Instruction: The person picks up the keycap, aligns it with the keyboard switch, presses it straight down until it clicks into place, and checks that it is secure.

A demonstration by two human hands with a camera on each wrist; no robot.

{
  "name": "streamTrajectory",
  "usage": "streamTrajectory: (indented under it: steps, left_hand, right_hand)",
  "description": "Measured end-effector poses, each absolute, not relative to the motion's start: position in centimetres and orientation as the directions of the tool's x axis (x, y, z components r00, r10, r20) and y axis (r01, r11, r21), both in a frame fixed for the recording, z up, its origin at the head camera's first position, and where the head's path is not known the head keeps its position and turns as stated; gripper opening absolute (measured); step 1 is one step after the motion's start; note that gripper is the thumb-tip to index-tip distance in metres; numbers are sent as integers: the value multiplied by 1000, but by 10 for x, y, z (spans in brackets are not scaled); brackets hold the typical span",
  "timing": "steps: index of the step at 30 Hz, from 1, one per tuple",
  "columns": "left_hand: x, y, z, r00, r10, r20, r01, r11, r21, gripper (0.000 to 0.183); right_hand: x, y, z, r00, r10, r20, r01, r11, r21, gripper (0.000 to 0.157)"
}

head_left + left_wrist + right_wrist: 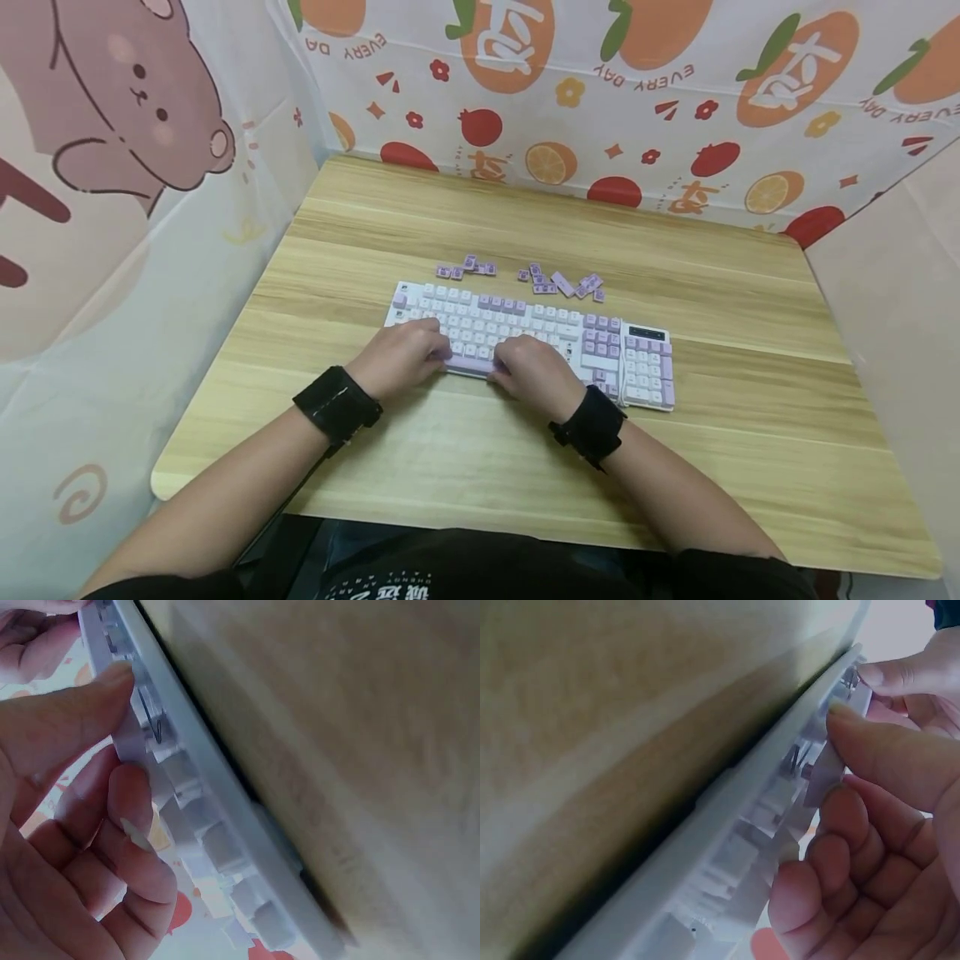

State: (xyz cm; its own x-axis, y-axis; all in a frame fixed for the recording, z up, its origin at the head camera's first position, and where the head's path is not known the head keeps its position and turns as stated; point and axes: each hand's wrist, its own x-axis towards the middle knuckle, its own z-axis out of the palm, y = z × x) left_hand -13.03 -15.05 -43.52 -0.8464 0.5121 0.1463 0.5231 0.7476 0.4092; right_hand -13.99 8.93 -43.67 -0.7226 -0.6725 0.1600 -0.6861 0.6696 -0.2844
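A white and lilac keyboard (491,333) lies on the wooden table. Along its near edge runs a long lilac space bar keycap (470,365). My left hand (400,354) pinches the keycap's left end between thumb and curled fingers. At the other end, my right hand (536,377) grips it the same way. Both wrist views show the space bar (133,744) tilted up from the keyboard frame, a thin metal wire (798,759) showing beneath it. White keycaps (223,846) stand beside the left fingers.
Behind the keyboard lie loose lilac keycaps in two groups, one at left (470,262) and one at right (562,283). A white cable (622,367) crosses the keyboard near the number pad. Printed cloth (570,92) hangs around the wooden table (750,350).
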Motion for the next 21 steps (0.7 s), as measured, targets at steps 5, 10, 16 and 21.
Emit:
streamTrajectory:
  steps: [5,10,16,21]
  left_hand:
    - [-131,-148,-438,-839,522,152,538,754,377,11]
    - [-134,-144,-436,-837,530,138,542,763,353,12]
    - [-135,-143,-430,-845,525,102,523,770,366,10]
    - [-134,-143,-424,-839,540,71,529,778,339,6]
  right_hand:
    - [-139,87,-438,-720,-671,174,-689,663,-292,15]
    - [-139,86,-438,-716,-675,178,-694,659,-292,17]
    - [-140,87,-437,-718,-676,168,-692,665,-281,17]
    - [-140,89,-436,-707,-689,158,-701,655,-283,14]
